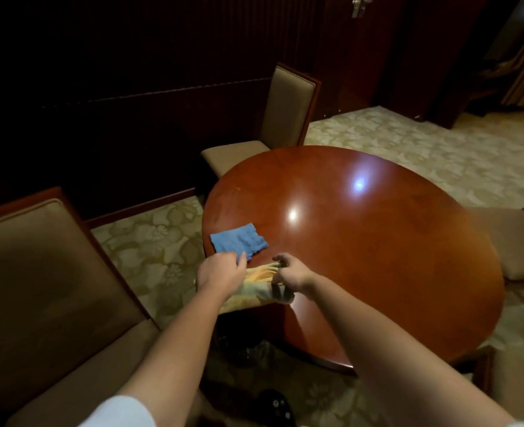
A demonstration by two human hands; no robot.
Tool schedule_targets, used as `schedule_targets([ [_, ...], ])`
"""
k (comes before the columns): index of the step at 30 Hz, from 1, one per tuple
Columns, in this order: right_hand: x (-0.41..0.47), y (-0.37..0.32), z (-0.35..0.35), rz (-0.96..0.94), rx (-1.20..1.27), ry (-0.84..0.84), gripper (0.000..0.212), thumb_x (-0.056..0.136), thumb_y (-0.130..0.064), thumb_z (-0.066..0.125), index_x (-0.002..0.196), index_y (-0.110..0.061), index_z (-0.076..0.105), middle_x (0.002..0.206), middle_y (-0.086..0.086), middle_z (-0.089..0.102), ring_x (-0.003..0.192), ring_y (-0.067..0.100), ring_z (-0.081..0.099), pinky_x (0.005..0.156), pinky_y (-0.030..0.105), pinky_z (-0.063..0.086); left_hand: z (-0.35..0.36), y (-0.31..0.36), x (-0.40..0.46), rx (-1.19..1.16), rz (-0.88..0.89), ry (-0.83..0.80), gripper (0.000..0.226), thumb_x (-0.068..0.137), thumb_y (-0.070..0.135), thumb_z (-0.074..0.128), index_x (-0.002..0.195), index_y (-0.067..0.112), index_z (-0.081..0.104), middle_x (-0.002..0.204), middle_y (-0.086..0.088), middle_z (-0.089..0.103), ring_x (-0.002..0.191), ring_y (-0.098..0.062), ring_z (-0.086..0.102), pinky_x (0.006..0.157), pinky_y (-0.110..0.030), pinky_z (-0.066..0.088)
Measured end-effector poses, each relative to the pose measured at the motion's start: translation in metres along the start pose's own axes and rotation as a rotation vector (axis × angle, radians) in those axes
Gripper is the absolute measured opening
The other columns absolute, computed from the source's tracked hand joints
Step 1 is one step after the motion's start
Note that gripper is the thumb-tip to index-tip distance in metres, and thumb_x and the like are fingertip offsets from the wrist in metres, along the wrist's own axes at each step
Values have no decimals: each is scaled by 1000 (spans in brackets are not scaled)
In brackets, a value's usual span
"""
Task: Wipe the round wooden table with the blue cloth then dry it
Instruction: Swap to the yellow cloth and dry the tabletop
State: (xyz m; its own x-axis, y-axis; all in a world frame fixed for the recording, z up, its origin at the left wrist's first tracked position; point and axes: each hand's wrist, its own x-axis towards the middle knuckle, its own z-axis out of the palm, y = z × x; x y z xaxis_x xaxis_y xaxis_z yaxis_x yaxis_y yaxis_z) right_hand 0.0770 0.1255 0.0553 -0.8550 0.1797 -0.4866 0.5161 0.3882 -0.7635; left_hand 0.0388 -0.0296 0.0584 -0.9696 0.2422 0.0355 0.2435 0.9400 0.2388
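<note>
Hands first — our left hand (pixel 220 271) and right hand (pixel 290 274) both grip a yellowish striped cloth (pixel 259 285) at the round glossy wooden table's (pixel 362 241) seven-o'clock edge; the folded blue cloth (pixel 239 241) lies flat just beyond, touching our left fingers.

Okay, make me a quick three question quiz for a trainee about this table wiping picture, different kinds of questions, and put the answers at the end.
1. True or false: the blue cloth lies flat on the round wooden table.
2. Which hand touches the blue cloth? A) left hand B) right hand C) neither
3. Fill in: both hands hold a ______ cloth at the table's near edge.

Key
1. True; it lies near the table's left edge.
2. A; its fingers meet the cloth's near edge.
3. Yellow; it hangs partly over the edge.
</note>
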Motion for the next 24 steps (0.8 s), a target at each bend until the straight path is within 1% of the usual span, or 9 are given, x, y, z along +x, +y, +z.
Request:
schedule_targets([
  [3, 16, 2, -2, -63, -179, 99, 47, 76, 4, 60, 121, -10, 59, 118, 10, 64, 102, 19, 58, 80, 22, 45, 9, 10, 9, -38, -86, -9, 59, 101, 45, 22, 87, 8, 67, 92, -12, 68, 84, -29, 63, 64, -33, 47],
  [5, 27, 3, -9, -98, -241, 154, 33, 76, -1, 59, 107, -13, 65, 105, 7, 68, 90, 16, 57, 71, 19, 40, 17, 15, 16, -171, -193, -87, 65, 99, 50, 21, 78, 6, 64, 87, -14, 66, 81, -31, 61, 63, -33, 45],
  [8, 39, -1, -31, -68, -144, 130, 18, 81, -3, 54, 93, -13, 63, 84, 6, 60, 72, 19, 53, 55, 20, 40, 27, 19, 29, -444, -329, -284, 66, 96, 57, 23, 71, 6, 57, 94, -17, 61, 98, -33, 59, 75, -32, 41],
  [11, 53, -4, -49, 24, -169, 51, 15, 87, -3, 42, 83, -8, 56, 70, 6, 48, 56, 17, 40, 35, 17, 30, 25, 29, 39, -648, -384, -483, 63, 93, 63, 27, 84, 10, 59, 95, -9, 56, 102, -26, 53, 87, -31, 37],
  [13, 65, -1, -54, 70, -238, 66, 18, 87, -9, 42, 89, -7, 59, 77, 8, 52, 60, 19, 44, 38, 21, 32, 24, 34, 46, -697, -343, -578, 57, 87, 69, 36, 86, 15, 56, 94, -3, 54, 96, -21, 50, 84, -31, 36],
  [15, 78, 6, -55, 82, -236, 93, 26, 87, -14, 43, 104, -6, 61, 90, 11, 55, 72, 25, 51, 43, 22, 38, 25, 33, 53, -634, -244, -640, 55, 77, 69, 55, 98, 18, 57, 106, -1, 55, 101, -20, 53, 82, -29, 38],
  [18, 90, 10, -51, 58, -118, 101, 32, 90, -17, 49, 119, -7, 57, 107, 11, 56, 94, 27, 55, 72, 30, 49, 30, 22, 61, -460, -119, -690, 60, 69, 38, 81, 118, 21, 52, 123, 0, 52, 106, -16, 51, 83, -27, 42],
  [21, 93, 16, -44, 16, -19, 114, 39, 90, -14, 52, 128, -7, 50, 116, 7, 56, 101, 27, 56, 76, 28, 45, 44, 10, 64, -368, -175, -538, 51, 74, 15, 74, 119, 21, 52, 127, -5, 52, 104, -20, 53, 81, -26, 45],
  [24, 98, 28, -42, -34, -292, 67, 36, 92, -19, 53, 127, -14, 52, 123, 7, 58, 111, 29, 57, 85, 29, 45, 59, -1, 61, -325, -253, -348, 49, 87, 14, 58, 135, 16, 45, 137, -10, 47, 122, -26, 48, 97, -30, 42],
])
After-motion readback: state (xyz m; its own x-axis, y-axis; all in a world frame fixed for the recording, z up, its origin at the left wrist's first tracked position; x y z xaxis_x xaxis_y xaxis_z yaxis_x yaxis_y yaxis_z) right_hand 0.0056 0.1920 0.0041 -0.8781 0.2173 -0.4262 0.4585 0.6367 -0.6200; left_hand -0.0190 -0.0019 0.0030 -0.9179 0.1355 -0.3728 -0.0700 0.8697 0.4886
